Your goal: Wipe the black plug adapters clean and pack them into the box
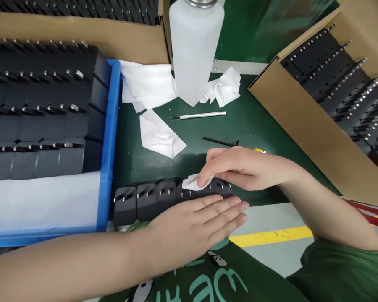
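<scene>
Along the near edge of the dark green desk (255, 121), just right of the blue plastic tray (112, 138), a row of black plastic plug adapters with short metal prongs (145, 201) lies side by side, prongs up. The left hand (198, 224) lies flat with fingers spread and straight against the near side of that row, steadying its right half without gripping anything. The right hand (239, 167) comes in from the right, its grip pressed together on a small folded white wipe (192, 183), which it holds down on the top of an adapter about two thirds of the way along the row from the tray. Judging by that position, the wiping seems to be mid-row; which end is already done cannot be told, since wiped and unwiped adapters look alike. Inside the blue tray many more black adapters stand in rows, and two brown cardboard boxes (315, 126) beyond and to the right of the tray hold others, so much appears left. Behind the row, further from the tray's corner, stand a translucent white plastic bottle (195, 50), crumpled white wipes (151, 88), a thin white stick tool (201, 115) and a thin black tool (220, 142).
</scene>
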`<state>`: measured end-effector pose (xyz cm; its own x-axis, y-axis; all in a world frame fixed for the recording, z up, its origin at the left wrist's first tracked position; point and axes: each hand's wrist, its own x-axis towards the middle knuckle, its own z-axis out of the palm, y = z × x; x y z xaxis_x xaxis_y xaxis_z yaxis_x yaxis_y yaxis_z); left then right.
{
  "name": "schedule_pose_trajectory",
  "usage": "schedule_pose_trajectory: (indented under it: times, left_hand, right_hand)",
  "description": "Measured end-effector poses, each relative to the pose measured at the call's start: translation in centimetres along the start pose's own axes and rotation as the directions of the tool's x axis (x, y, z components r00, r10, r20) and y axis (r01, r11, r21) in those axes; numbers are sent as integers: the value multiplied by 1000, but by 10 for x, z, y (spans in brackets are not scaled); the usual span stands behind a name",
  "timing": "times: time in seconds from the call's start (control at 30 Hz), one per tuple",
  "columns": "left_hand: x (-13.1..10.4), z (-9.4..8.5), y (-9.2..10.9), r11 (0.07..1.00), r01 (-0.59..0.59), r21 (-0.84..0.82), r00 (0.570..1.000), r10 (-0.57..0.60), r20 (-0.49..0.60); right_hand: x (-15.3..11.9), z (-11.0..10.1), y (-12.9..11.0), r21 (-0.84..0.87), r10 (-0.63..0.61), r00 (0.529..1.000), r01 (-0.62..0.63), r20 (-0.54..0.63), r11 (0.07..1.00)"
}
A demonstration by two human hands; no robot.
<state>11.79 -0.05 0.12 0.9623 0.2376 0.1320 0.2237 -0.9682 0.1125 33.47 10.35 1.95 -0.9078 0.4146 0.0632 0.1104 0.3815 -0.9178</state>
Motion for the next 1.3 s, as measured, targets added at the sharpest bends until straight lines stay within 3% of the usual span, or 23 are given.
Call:
schedule_pose_trajectory:
  times: [0.1, 0.2, 0.33, 0.43, 0.57, 0.73, 0.83, 0.93, 1.03, 1.1, 1.17, 1.23, 1.27, 1.3]
  left_hand:
    - [-2, 7, -3, 1000, 0, 13, 999, -1, 50]
    - [-4, 4, -6, 999, -19, -38, 997, 22, 68]
    - [-4, 0, -6, 999, -23, -48, 996, 27, 83]
    - [-4, 1, -4, 1000, -15, -17, 995, 16, 98]
    - [-4, 1, -3, 1000, -9, -2, 994, 10, 107]
    - [-3, 2, -3, 1000, -18, -12, 994, 19, 112]
    - [-4, 2, -4, 1000, -21, -21, 994, 23, 111]
    - [-3, 0, -5, 999, -20, -30, 993, 23, 112]
    - [-3, -1, -5, 999, -18, -41, 992, 23, 124]
    - [-2, -1, -4, 999, -19, -41, 991, 25, 135]
    - [-2, 0, -4, 999, -24, -26, 990, 28, 140]
    - [-3, 0, -3, 1000, -28, -6, 990, 28, 136]
    - [-3, 0, -3, 1000, -29, 1, 991, 29, 134]
    - [-4, 0, -3, 1000, -30, 6, 991, 29, 132]
  right_hand:
    - [-12, -11, 5, -53, 29, 999, -27, 28, 998]
    - [-23, -21, 6, -114, 59, 998, -59, 1, 992]
    - [-20, -11, 4, -65, 3, 996, -9, -93, 998]
    - [-20, -1, 6, -4, 6, 999, -6, -37, 1000]
    - [-39, -9, 9, -1, 30, 999, -30, -21, 1000]
    - [-43, -6, 3, -26, 36, 960, -44, -276, 999]
    - [-24, 7, 7, -33, 13, 989, -18, -144, 999]
    - [-15, 6, 16, -19, -2, 999, 1, -34, 1000]
    - [-28, -8, 16, -19, -12, 999, 11, -39, 1000]
    - [-47, -13, 7, -40, 5, 993, -10, -116, 999]
    - [-66, -6, -4, -81, 54, 928, -90, -368, 993]
    - [-80, 15, -13, -123, 80, 787, -194, -612, 973]
    - [-84, 29, -15, -143, 83, 739, -237, -669, 961]
    - [-87, 44, -15, -171, 82, 733, -263, -676, 950]
